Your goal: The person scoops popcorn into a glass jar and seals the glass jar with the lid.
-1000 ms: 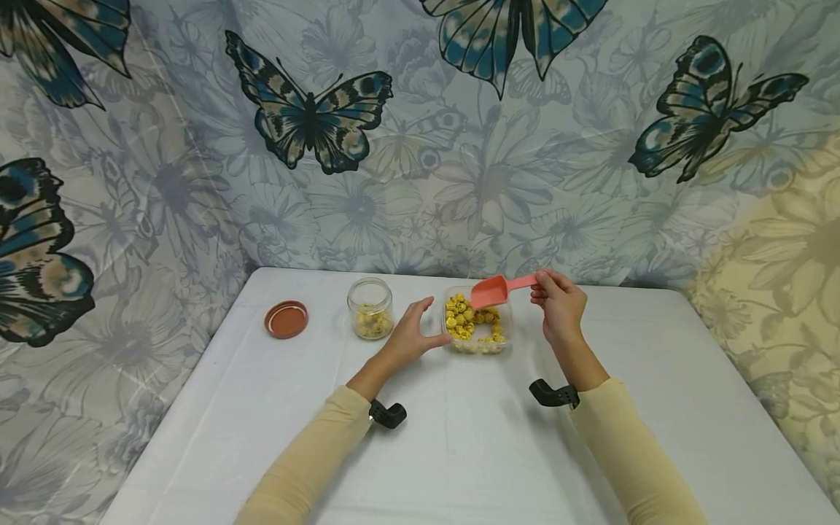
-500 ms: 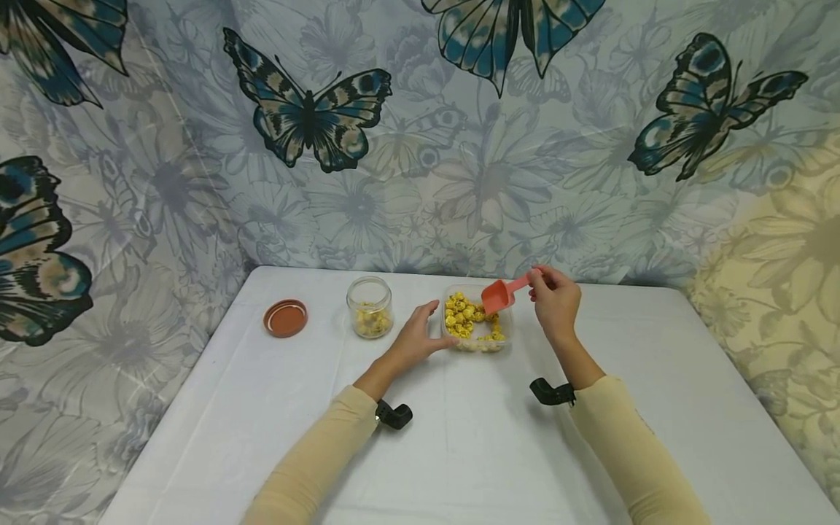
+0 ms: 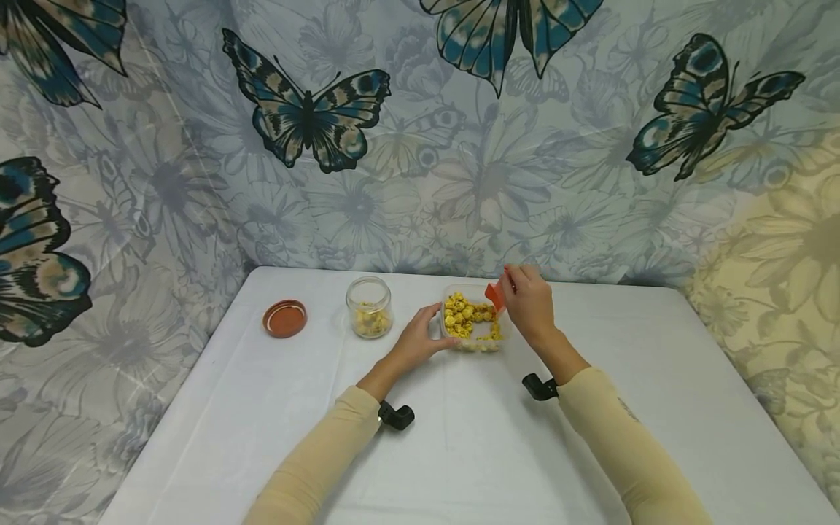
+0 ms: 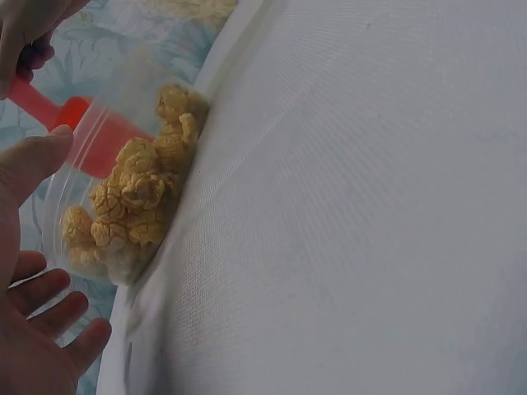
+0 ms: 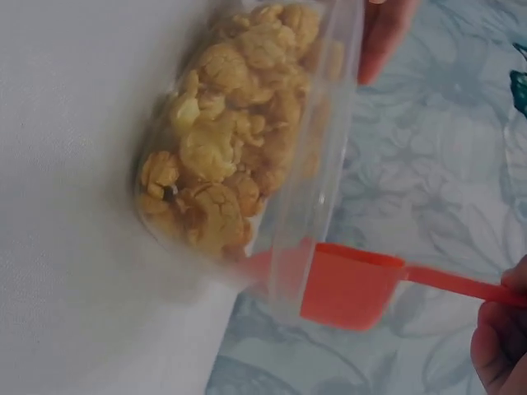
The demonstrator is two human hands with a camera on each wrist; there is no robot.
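A clear plastic container holds yellow popcorn, heaped to the left with part of its floor bare. My right hand pinches the handle of a red scoop. The scoop's front end dips inside the container at the right side, near the wall, as the right wrist view shows through the plastic. At the container's left, my left hand has its thumb at the rim and its fingers spread along the side. The left wrist view shows those fingers loosely extended and the scoop beyond the thumb.
Left of the container stands an uncovered glass jar with some popcorn in its bottom. A brown round lid lies farther left. All sit toward the back of the white-covered table, against a butterfly-patterned backdrop.
My right hand has carried the scoop from above the container down into its right side, moving leftward and tilting it steeper. My left hand has shifted slightly right, closer against the container.
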